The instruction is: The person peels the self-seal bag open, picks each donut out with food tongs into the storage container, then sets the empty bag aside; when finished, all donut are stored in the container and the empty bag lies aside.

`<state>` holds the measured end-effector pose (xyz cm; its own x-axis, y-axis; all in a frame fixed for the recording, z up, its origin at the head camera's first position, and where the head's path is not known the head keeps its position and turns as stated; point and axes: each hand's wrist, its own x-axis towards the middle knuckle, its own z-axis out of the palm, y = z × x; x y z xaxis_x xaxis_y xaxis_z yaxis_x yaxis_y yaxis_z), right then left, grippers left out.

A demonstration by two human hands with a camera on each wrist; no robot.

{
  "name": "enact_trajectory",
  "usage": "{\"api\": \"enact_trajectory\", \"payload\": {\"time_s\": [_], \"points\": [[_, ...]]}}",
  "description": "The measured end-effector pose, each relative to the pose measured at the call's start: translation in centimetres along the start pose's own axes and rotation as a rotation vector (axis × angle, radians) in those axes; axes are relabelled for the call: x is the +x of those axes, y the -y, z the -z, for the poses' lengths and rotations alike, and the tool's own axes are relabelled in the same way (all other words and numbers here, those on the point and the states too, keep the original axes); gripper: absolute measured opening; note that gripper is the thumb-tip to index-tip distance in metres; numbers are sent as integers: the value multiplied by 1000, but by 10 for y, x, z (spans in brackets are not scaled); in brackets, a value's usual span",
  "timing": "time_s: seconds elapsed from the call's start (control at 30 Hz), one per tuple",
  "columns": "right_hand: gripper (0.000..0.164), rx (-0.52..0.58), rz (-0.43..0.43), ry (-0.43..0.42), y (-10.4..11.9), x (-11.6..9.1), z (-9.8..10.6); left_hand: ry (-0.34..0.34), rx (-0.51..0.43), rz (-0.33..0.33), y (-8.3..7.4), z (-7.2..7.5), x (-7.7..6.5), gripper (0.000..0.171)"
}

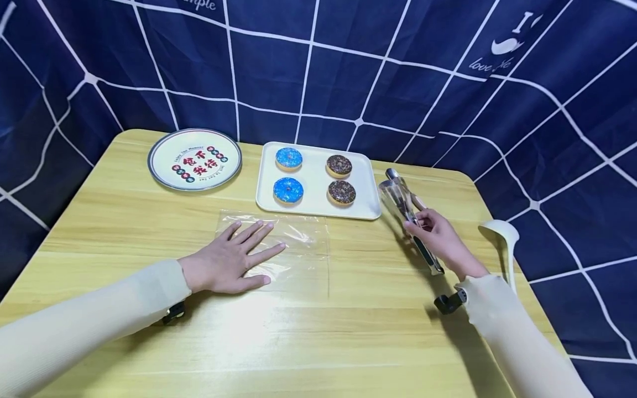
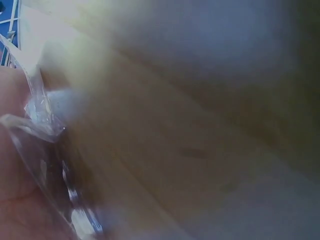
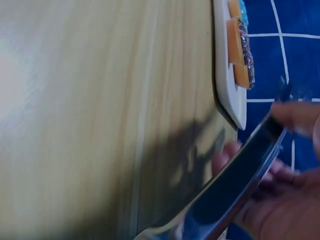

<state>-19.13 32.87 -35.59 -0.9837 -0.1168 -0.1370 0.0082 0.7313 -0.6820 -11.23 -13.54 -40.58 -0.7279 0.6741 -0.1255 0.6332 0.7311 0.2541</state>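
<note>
My left hand (image 1: pixel 230 258) lies palm down with its fingers spread on a clear plastic bag (image 1: pixel 298 265), which is flat on the table. Crumpled edges of the bag show beside the palm in the left wrist view. To the right, my right hand (image 1: pixel 440 237) grips metal food tongs (image 1: pixel 405 207) with dark handles, raised off the table. A white tray (image 1: pixel 314 204) stands ahead, between the hands. On it sit two blue-iced donuts (image 1: pixel 288 190) at left and two chocolate donuts with sprinkles (image 1: pixel 341 193) at right. The tongs' tips are just right of the tray.
A round plate (image 1: pixel 195 160) with red lettering lies at the back left of the wooden table (image 1: pixel 308 354). A white ladle (image 1: pixel 505 237) rests near the right edge. Dark blue checked cloth (image 1: pixel 333 66) hangs behind and along both sides.
</note>
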Motion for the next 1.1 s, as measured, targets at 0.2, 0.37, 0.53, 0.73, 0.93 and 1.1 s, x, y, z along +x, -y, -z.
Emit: {"api": "enact_trajectory", "payload": {"time_s": [0.2,0.37,0.53,0.73,0.93,1.1], "points": [[42,-202,-34,-46,-5,-3,3,-3,1,-2,0,0,0,67],[36,-321,-21,-40,-12,-1,4,-27,-20,-24,0,-2,1,68],[32,-366,-3,-61,-19,1,6,-49,-46,-44,-1,-2,2,68],[34,-393,-11,-63,-24,3,8,-9,-33,-21,-4,2,3,67],[38,-404,-27,-37,-22,5,8,25,-42,-4,-6,6,4,68],[54,-445,11,-16,-8,5,7,65,-45,14,-8,12,3,71]]}}
